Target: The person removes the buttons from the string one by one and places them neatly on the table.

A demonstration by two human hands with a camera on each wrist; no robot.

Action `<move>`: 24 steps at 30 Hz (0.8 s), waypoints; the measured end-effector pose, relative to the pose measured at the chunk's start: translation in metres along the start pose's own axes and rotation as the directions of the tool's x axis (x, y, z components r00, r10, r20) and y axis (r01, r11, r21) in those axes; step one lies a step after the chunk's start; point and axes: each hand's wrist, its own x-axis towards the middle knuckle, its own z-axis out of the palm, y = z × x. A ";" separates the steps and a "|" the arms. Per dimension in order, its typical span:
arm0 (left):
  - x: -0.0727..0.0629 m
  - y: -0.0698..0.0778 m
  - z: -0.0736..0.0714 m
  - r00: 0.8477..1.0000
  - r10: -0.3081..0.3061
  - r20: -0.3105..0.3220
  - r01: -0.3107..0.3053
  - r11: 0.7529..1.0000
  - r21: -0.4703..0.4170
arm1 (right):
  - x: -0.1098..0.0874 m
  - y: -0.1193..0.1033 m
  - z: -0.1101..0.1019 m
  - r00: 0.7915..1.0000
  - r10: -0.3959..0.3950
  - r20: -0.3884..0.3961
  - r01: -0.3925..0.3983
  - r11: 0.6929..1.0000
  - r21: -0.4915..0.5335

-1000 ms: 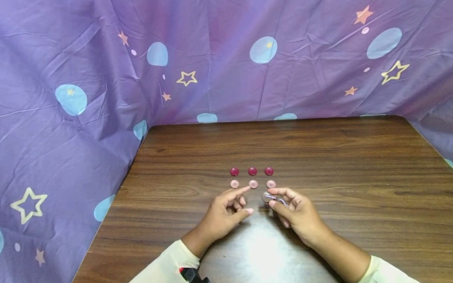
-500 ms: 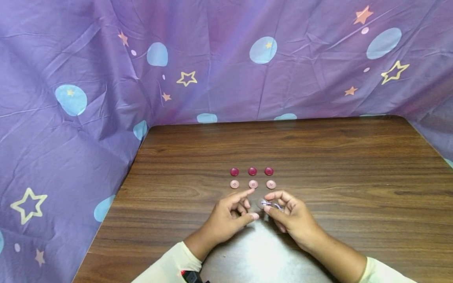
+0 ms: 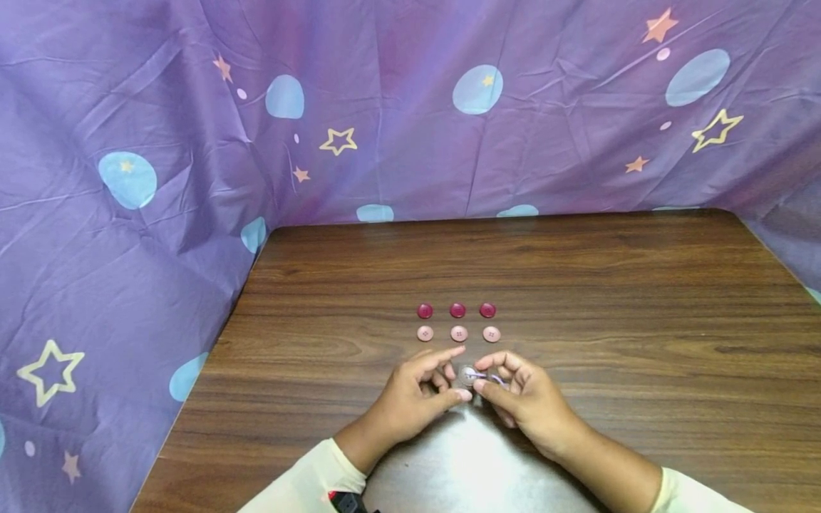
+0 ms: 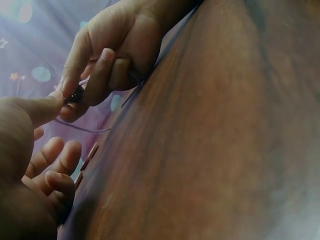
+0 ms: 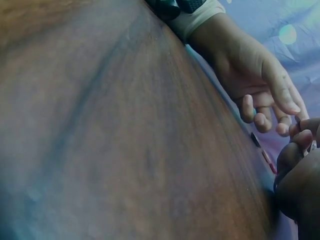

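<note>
Thumb and forefinger of my right hand [image 3: 529, 399] pinch a clear, round, button-like disc [image 3: 467, 375] with a lilac cord [image 3: 494, 379] trailing from it. In the left wrist view the cord [image 4: 82, 126] hangs below the right fingers, and the disc [image 4: 75, 95] looks small and dark. My left hand [image 3: 417, 392] faces it from the left, thumb and forefinger spread, the thumb tip right at the disc's near edge. Just beyond the hands lie a row of pink buttons [image 3: 458, 333] and, behind it, a row of dark red buttons [image 3: 457, 311].
The brown wooden table [image 3: 577, 285] extends around both hands, with a bright glare patch at its near side. A purple curtain [image 3: 410, 107] with stars and blue shapes hangs behind the table and along its left. A black band [image 3: 346, 501] shows at the left sleeve.
My right hand has brought the disc and cord left and toward me, away from the pink row. The left hand has shifted slightly right, so the disc now sits by its thumb.
</note>
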 end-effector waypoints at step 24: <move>-0.001 -0.004 0.002 0.996 0.085 -0.011 -0.084 0.995 0.059 | -0.001 -0.001 0.000 0.999 -0.012 0.051 0.010 0.999 0.036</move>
